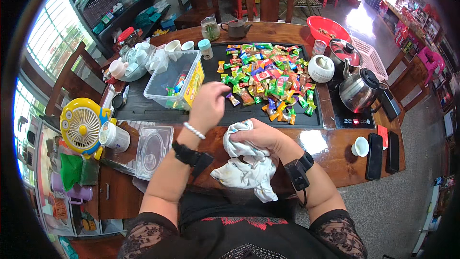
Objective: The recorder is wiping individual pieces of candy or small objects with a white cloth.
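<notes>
My right hand [257, 136] grips a bunched white cloth [248, 172] at the table's near edge; part of the cloth hangs below the hand. My left hand [210, 104] is raised between a clear plastic box [156, 95] and a heap of wrapped candies [269, 75]. Its fingers are bent, and whether they hold anything is unclear. The box has a yellow label and contains some candies. The heap lies on a black tea tray [169, 115], with a few candies loose at its near side.
A steel kettle [357, 90] stands on a hob at the right, near a white round pot [321, 68]. A small white cup [360, 146] and phones [374, 156] lie nearer. At left are a yellow fan [82, 129], a white tub [115, 136] and a clear lid [154, 153].
</notes>
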The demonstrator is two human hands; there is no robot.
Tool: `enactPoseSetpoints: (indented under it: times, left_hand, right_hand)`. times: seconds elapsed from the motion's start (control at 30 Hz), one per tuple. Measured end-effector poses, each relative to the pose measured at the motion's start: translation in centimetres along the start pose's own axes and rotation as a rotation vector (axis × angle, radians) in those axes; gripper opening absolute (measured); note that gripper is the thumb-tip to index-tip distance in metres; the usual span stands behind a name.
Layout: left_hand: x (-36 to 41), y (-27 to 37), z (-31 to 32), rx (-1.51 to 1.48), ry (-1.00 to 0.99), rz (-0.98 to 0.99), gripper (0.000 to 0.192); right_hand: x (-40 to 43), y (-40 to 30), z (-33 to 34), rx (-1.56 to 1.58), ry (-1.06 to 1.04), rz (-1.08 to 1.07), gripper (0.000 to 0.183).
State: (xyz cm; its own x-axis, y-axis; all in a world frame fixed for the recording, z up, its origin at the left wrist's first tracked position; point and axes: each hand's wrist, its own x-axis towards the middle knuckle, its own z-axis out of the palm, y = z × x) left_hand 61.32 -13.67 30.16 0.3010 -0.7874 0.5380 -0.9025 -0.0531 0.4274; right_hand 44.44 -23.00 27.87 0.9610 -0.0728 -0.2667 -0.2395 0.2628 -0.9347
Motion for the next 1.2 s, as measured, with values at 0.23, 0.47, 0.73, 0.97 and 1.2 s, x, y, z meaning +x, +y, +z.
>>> enactPoseSetpoints:
  times: [0.23,0.47,0.73,0.97,1.2]
  left_hand:
    - [-1.4,-2.6,5.9,0.129,-0.251,-0.062,0.033]
    - [-1.9,-1.2,5.3,-0.671,0.012,-0.487,0.022]
    - [-1.7,-1.4,3.2,-1.469,-0.056,-0.835,0.027]
    - [-1.5,0.8,3.3,-1.502,-0.093,-0.834,0.026]
    - [-1.8,1.1,4.1,-1.568,-0.162,-0.770,0.012]
  right_hand:
    - [0.5,0.0,-0.2,0.132,0.025,-0.035,0.017]
    - [1.0,1.0,-0.8,0.107,0.177,-0.264,0.023]
    - [1.4,1.0,-1.2,-0.065,0.455,-0.520,0.015]
    - [1.1,0.6,-1.1,-0.296,0.482,-0.638,0.017]
    - [1.1,0.3,-0.4,-0.422,0.653,-0.716,0.016]
